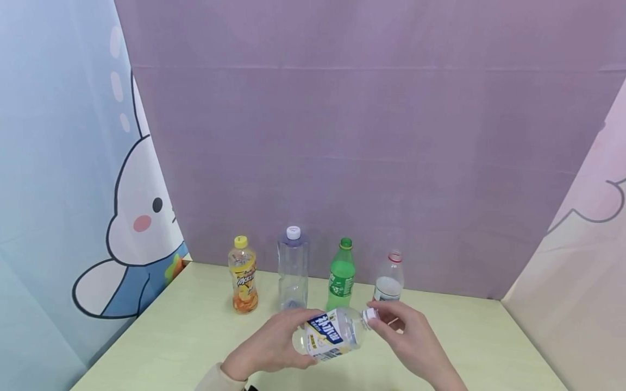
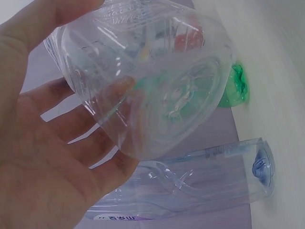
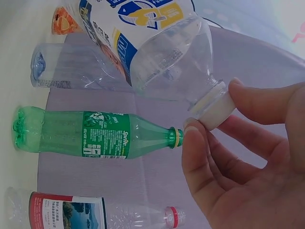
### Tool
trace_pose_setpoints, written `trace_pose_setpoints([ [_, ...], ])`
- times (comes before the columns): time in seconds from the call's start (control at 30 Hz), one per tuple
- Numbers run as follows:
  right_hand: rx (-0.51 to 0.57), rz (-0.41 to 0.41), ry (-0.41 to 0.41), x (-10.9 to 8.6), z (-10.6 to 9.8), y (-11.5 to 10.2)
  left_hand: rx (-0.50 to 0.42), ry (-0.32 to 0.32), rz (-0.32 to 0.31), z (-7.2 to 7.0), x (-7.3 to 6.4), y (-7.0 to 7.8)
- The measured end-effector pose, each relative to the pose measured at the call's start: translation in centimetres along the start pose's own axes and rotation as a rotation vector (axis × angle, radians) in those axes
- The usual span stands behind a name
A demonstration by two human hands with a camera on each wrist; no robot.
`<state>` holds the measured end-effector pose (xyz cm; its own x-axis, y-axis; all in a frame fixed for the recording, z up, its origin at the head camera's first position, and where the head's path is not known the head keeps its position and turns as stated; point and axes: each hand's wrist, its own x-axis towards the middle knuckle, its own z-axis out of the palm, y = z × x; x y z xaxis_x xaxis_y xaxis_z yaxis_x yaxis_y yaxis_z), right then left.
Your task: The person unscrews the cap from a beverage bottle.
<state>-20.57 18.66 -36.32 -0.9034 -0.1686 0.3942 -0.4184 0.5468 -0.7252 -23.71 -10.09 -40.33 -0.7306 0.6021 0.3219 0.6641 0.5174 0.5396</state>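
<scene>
Held bottle (image 1: 326, 335): above the front middle of the table, tipped on a slant, base toward the left, neck toward the right.
Left hand (image 1: 277, 342): wrapped around the lower body, thumb on one side and fingers on the other.
Right hand (image 1: 413, 339): thumb and fingers pinching the white cap (image 3: 217, 112) at the bottle's mouth; whether it is fully seated I cannot tell.
Room around the grip: the hands sit apart, one at each end; the green bottle (image 1: 341, 277) and red-ringed bottle (image 1: 388, 285) stand just behind, partly covered.
Table (image 1: 171, 326): pale yellowish top, reaching well past the row on both sides; its back edge meets the purple curtain (image 1: 342, 136), near the standing bottles.
Row, left to right: orange-labelled bottle (image 1: 243, 279), tall bottle (image 1: 292, 271), green one, red-ringed one, all upright with gaps between.
Contents: the held bottle looks hollow and see-through, as does the tall one; orange shows low in the first, print or liquid unclear.
Closures: yellow on the first, white on the tall one; the green mouth stands open.
Materials: thin glossy plastic, the tall body bluish and ridged; curtain cloth faintly creased.
</scene>
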Motion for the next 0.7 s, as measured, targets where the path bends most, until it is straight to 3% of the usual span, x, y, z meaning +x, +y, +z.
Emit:
trace_pose_setpoints([
  [0.27,-0.004,-0.124,0.021,-0.17,0.10,0.16,-0.026,0.000,0.024,0.11,0.10,-0.10],
  [0.7,0.002,-0.255,0.057,-0.30,0.50,0.27,-0.019,-0.015,-0.048,-0.07,0.12,-0.02],
])
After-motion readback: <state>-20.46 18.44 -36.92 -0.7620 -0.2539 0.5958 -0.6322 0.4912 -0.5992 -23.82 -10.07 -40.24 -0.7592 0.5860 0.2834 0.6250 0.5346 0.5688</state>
